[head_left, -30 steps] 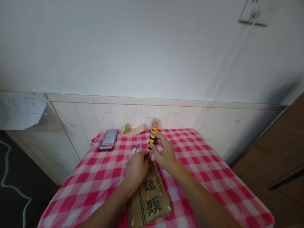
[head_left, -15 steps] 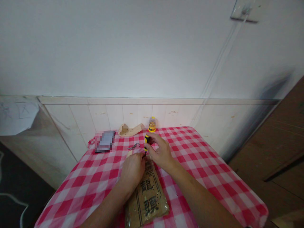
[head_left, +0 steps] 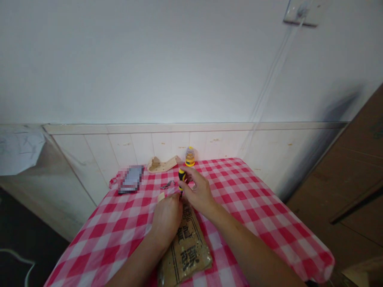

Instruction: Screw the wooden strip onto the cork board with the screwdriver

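Two bare hands sit close together, low in the centre of the frame. The left hand (head_left: 167, 215) is curled, knuckles up, over the far edge of a brown package (head_left: 191, 255); a pale wooden piece (head_left: 161, 196) juts out beyond it, and from where I stand I can't tell what its fingers grip. Just beside it, the right hand (head_left: 197, 191) pinches a screwdriver (head_left: 181, 175) between thumb and fingers, nearly upright, its dark shaft pointing down by the left hand's fingertips.

At far left a sheet of paper (head_left: 19, 149) hangs; then, along the tablecloth (head_left: 245, 207), come a blurred-out phone (head_left: 133, 179), an angled wooden part (head_left: 163, 165), small metal pieces (head_left: 167, 185) and a domed container (head_left: 190, 157). A socket (head_left: 302, 12) is at upper right.

The wooden part looks smooth and pale, the screwdriver handle stubby, yellow and black, the package glossy with black lettering, the cloth red-and-white check, lightly rumpled.
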